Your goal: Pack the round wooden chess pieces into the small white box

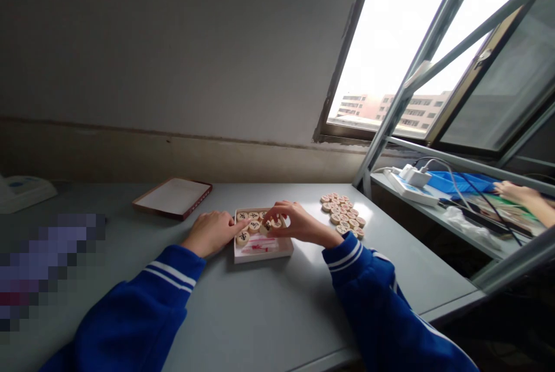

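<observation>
Works at a smooth grey table (260, 314), behind a shallow, rectangular box (264, 256); lays the left hand (212, 231) at its left wall, whether gripping, cannot tell; pinches with the right hand (297, 220) a round, pale disc (266, 227) over the box.

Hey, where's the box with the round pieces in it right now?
In the head view, the box sits on the grey table just below centre, between the left hand and the right hand, with the lid farther back to the left.
</observation>
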The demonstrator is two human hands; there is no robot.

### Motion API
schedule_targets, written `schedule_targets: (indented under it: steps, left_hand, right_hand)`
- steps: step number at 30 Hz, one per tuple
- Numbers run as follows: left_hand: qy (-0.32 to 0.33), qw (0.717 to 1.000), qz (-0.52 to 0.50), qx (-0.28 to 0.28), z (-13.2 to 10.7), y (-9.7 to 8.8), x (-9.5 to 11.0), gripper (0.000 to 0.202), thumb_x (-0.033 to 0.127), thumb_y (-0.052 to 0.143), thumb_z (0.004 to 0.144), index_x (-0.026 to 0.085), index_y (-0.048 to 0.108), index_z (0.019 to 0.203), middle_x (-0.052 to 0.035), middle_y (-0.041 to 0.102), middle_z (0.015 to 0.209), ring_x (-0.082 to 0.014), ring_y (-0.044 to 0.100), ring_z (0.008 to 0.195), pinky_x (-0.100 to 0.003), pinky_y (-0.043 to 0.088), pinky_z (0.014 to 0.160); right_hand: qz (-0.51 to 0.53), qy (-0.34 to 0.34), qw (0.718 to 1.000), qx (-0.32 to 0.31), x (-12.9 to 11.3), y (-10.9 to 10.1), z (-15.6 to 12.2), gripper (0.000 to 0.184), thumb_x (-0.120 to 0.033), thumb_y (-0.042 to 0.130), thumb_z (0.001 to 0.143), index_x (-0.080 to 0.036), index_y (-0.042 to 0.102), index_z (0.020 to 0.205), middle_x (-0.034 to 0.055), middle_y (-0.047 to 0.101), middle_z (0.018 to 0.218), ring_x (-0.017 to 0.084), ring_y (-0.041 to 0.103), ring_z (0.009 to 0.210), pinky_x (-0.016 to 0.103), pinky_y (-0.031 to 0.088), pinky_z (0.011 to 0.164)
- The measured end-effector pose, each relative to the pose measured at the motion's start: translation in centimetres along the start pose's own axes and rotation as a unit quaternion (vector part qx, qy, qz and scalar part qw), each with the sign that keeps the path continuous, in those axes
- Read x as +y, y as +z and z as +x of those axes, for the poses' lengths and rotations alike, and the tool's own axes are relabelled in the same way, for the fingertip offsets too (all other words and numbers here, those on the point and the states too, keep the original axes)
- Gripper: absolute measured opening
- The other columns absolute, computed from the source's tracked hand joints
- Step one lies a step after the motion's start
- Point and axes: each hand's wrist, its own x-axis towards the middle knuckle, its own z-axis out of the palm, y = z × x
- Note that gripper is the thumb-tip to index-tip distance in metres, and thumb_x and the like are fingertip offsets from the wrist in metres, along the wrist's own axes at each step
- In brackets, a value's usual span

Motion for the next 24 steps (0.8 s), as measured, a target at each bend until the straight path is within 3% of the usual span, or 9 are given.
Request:
schedule_targets:
  steps: [6, 11, 17, 21, 24]
  left_hand:
    - [-0.008, 1.0, 0.019, 0.004, -0.1, 0.2, 0.3, 0.061, 0.057, 0.02, 0.079, 0.017, 0.063, 0.065, -0.0149, 0.066, 0.075, -0.0294, 0.06, 0.079, -0.034, 0.038, 0.066]
    - [-0.017, 0.999, 0.029, 0.002, -0.2, 0.2, 0.7, 0.064, 0.06, 0.019, 0.077, 0.015, 0.064, 0.07, -0.0161, 0.066, 0.079, -0.0308, 0.059, 0.083, -0.036, 0.038, 0.07]
    - [-0.032, 0.998, 0.056, 0.002, -0.4, 0.2, 1.0, 0.068, 0.071, 0.028, 0.068, 0.014, 0.065, 0.077, -0.0163, 0.065, 0.082, -0.0303, 0.057, 0.087, -0.036, 0.037, 0.074]
    - [-0.027, 0.999, 0.04, -0.011, -0.5, 0.1, 1.0, 0.065, 0.07, 0.03, 0.067, 0.015, 0.064, 0.074, -0.0164, 0.065, 0.083, -0.0309, 0.057, 0.086, -0.036, 0.037, 0.073]
    - [-0.023, 0.999, 0.024, -0.015, -0.4, 0.0, 0.9, 0.063, 0.069, 0.031, 0.067, 0.015, 0.064, 0.071, -0.0168, 0.065, 0.083, -0.031, 0.057, 0.085, -0.037, 0.036, 0.073]
  right_hand:
    - [-0.01, -0.029, 0.999, 0.014, -1.5, 2.6, 0.3, 0.026, -0.028, 0.065, 0.071, -0.021, 0.056, 0.094, -0.0003, 0.061, 0.085, 0.013, 0.053, 0.081, 0.026, 0.028, 0.07]
    - [-0.037, -0.02, 0.998, 0.035, -1.3, 2.6, 0.1, 0.011, -0.028, 0.062, 0.074, -0.018, 0.058, 0.074, -0.0015, 0.062, 0.075, 0.011, 0.053, 0.072, 0.026, 0.024, 0.068]
    - [-0.034, -0.019, 0.999, 0.018, -1.6, 1.9, 0.2, 0.013, -0.035, 0.058, 0.077, -0.022, 0.062, 0.075, -0.0036, 0.063, 0.075, 0.01, 0.053, 0.07, 0.026, 0.024, 0.069]
    - [-0.092, 0.062, 0.993, 0.036, 0.5, -0.4, -0.8, 0.01, -0.032, 0.055, 0.079, -0.024, 0.061, 0.083, -0.0032, 0.063, 0.079, 0.011, 0.053, 0.074, 0.027, 0.025, 0.069]
    - [-0.217, 0.199, 0.953, 0.077, 3.6, -2.3, -2.6, 0.014, -0.029, 0.056, 0.078, -0.022, 0.06, 0.088, 0.0027, 0.062, 0.087, 0.018, 0.051, 0.086, 0.031, 0.026, 0.073]
